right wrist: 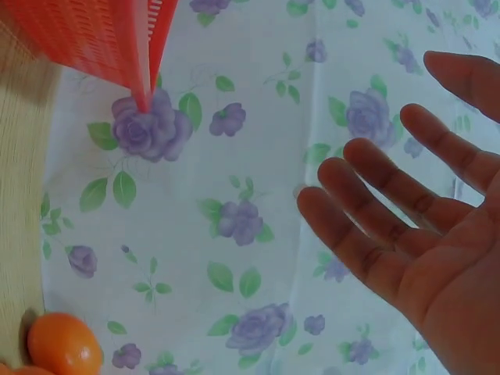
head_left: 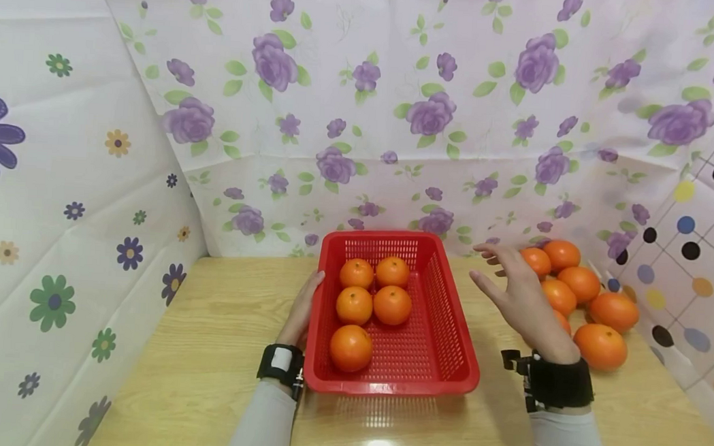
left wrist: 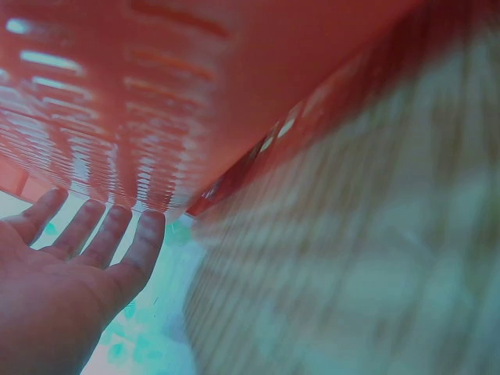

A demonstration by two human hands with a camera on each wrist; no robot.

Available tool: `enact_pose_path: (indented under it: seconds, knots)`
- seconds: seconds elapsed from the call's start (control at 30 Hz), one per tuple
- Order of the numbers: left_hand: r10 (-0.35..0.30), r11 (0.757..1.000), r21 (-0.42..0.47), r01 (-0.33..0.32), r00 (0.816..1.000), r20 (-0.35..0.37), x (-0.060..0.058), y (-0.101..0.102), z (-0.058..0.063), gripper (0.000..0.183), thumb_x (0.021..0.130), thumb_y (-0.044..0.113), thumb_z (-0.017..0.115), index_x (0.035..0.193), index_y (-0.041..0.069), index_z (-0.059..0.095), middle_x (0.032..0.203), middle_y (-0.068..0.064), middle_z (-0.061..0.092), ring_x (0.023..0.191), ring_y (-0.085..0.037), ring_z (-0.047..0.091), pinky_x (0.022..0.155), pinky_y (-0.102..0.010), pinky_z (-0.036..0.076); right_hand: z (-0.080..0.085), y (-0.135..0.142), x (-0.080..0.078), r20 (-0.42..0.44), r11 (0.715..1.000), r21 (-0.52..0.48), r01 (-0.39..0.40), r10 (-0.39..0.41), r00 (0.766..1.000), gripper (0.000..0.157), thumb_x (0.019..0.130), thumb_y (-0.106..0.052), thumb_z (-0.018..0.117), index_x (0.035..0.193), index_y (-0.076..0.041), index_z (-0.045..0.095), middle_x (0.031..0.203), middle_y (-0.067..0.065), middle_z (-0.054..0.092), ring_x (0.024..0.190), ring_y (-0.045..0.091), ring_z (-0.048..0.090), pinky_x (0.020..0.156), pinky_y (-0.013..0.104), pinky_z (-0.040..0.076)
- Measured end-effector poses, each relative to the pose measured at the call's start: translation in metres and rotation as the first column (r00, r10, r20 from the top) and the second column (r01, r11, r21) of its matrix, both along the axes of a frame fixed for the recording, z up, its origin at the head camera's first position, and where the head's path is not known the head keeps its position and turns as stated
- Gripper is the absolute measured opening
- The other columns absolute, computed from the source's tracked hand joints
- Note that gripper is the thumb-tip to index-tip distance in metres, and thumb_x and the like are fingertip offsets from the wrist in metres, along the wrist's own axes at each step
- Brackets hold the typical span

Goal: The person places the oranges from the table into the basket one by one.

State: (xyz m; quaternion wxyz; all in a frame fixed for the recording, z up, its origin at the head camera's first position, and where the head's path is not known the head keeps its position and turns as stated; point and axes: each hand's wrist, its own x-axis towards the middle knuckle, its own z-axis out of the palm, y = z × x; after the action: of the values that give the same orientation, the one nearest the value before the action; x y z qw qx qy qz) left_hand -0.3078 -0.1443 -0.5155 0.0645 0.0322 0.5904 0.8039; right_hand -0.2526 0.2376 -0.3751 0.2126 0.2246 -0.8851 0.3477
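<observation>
A red plastic basket point(head_left: 391, 382) with perforated walls stands on the table, with several oranges point(head_left: 351, 349) along its left and middle part. My left hand point(head_left: 302, 310) rests against the basket's left wall, fingertips right at the rim. In the left wrist view, the fingers of that hand point(left wrist: 86, 266) lie fairly straight beside the slotted wall. Raised between the basket and the loose oranges point(head_left: 601, 347) on the right, my right hand point(head_left: 527, 301) has nothing in it. Its fingers point(right wrist: 363, 226) are spread and relaxed in the right wrist view. It covers part of the loose oranges in the head view.
The wooden table point(head_left: 200, 377) extends on both sides of the basket. A floral sheet point(head_left: 363, 114) hangs right behind it. Patterned sheets also stand at the left point(head_left: 56, 232) and right point(head_left: 705, 258) as side walls.
</observation>
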Motion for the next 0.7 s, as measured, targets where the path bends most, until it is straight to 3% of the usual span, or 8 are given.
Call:
enact_pose_path:
  seconds: [0.2,0.37,0.43,0.5,0.6,0.67,0.7]
  knots:
    - [0.002,1.0,0.0,-0.002,1.0,-0.01,0.0,0.001,0.002,0.061,0.11,0.05,0.046,0.163,0.023,0.033,0.161,-0.007,0.041,0.145,-0.03,0.042,0.116,-0.053,0.04,0.01,0.016,0.011,0.064,0.994,0.007,0.11,-0.11,0.992,0.055,0.102,-0.019,0.07,0.146,0.004,0.047,0.131,0.029,0.054,0.116,0.047,0.054,0.098,0.065,0.047]
    - [0.006,1.0,0.002,-0.006,1.0,-0.007,0.0,0.001,0.002,0.06,0.11,0.049,0.045,0.163,0.023,0.032,0.161,-0.007,0.042,0.145,-0.03,0.043,0.116,-0.054,0.04,0.018,0.035,0.023,0.187,0.971,0.103,0.216,-0.233,0.954,0.078,0.102,-0.035,0.069,0.15,0.015,0.032,0.137,0.04,0.044,0.12,0.054,0.047,0.1,0.071,0.041]
    - [0.013,1.0,-0.007,-0.013,1.0,-0.014,0.001,0.001,0.003,0.062,0.11,0.05,0.045,0.163,0.022,0.032,0.161,-0.009,0.042,0.145,-0.031,0.043,0.116,-0.054,0.04,0.02,0.041,0.027,0.259,0.958,0.164,0.234,-0.271,0.927,0.087,0.102,-0.043,0.067,0.149,0.019,0.028,0.14,0.045,0.038,0.121,0.058,0.043,0.1,0.073,0.039]
    - [0.019,1.0,-0.01,-0.019,1.0,-0.022,0.001,0.001,0.003,0.063,0.109,0.05,0.047,0.162,0.02,0.033,0.16,-0.011,0.042,0.144,-0.032,0.043,0.116,-0.054,0.04,0.02,0.047,0.029,0.326,0.94,0.237,0.244,-0.314,0.892,0.09,0.101,-0.052,0.064,0.14,0.023,0.033,0.128,0.046,0.041,0.107,0.055,0.05,0.088,0.067,0.048]
    - [0.025,1.0,-0.008,-0.026,0.999,-0.021,0.001,0.002,0.003,0.064,0.108,0.051,0.048,0.161,0.019,0.034,0.159,-0.012,0.043,0.144,-0.032,0.044,0.116,-0.054,0.04,0.019,0.056,0.032,0.433,0.911,0.346,0.223,-0.366,0.824,0.097,0.098,-0.062,0.062,0.131,0.026,0.036,0.112,0.04,0.044,0.09,0.048,0.055,0.071,0.055,0.052]
    - [0.019,1.0,0.001,-0.019,0.999,-0.026,0.002,0.002,0.003,0.064,0.108,0.05,0.048,0.162,0.018,0.033,0.16,-0.012,0.042,0.144,-0.033,0.044,0.116,-0.054,0.039,0.018,0.062,0.032,0.49,0.889,0.418,0.188,-0.395,0.777,0.096,0.097,-0.065,0.06,0.121,0.027,0.042,0.102,0.036,0.045,0.082,0.045,0.057,0.067,0.051,0.052]
    - [0.019,1.0,0.004,-0.019,1.0,-0.023,0.001,0.002,0.003,0.064,0.108,0.051,0.048,0.162,0.018,0.034,0.16,-0.012,0.042,0.144,-0.033,0.044,0.117,-0.054,0.039,0.017,0.065,0.032,0.522,0.884,0.437,0.163,-0.397,0.754,0.101,0.098,-0.065,0.058,0.126,0.029,0.038,0.108,0.042,0.045,0.089,0.05,0.056,0.074,0.057,0.052]
